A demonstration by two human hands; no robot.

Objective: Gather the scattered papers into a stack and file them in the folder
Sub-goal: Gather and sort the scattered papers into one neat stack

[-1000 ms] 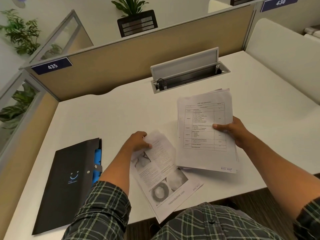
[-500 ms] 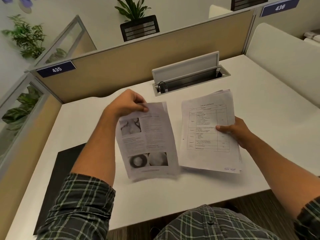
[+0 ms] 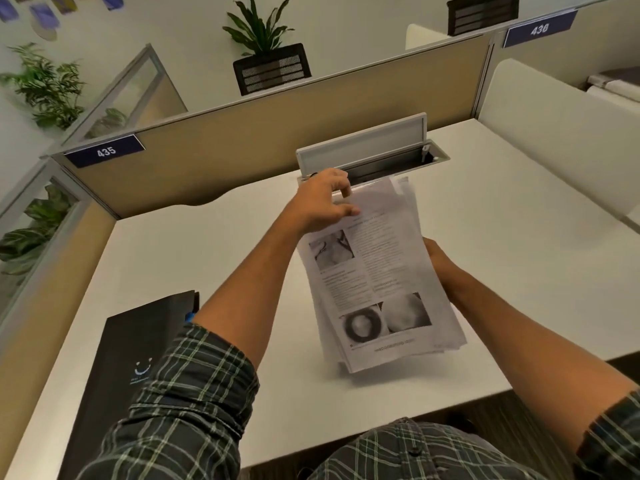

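— Above the white desk (image 3: 194, 258), near the middle, what are both hands holding?

— One stack of printed papers (image 3: 377, 271), lifted off the surface and tilted. The top sheet shows text columns and grey photographs.

— How does the left hand (image 3: 322, 202) hold it?

— It is at the far left corner of the stack. The thumb lies on the top sheet and the fingers are curled over the far edge, so it grips the papers.

— And the right hand (image 3: 438, 261)?

— It is at the right edge, mostly hidden behind the sheets. I see only the back of it, touching the stack. How its fingers are closed, I cannot tell.

— Where is the folder (image 3: 128, 358)?

— The black folder lies flat on the desk at the near left, partly covered by the plaid sleeve (image 3: 194, 403). It is well apart from the papers. A cable tray with raised lid (image 3: 363, 147) is just beyond the stack.
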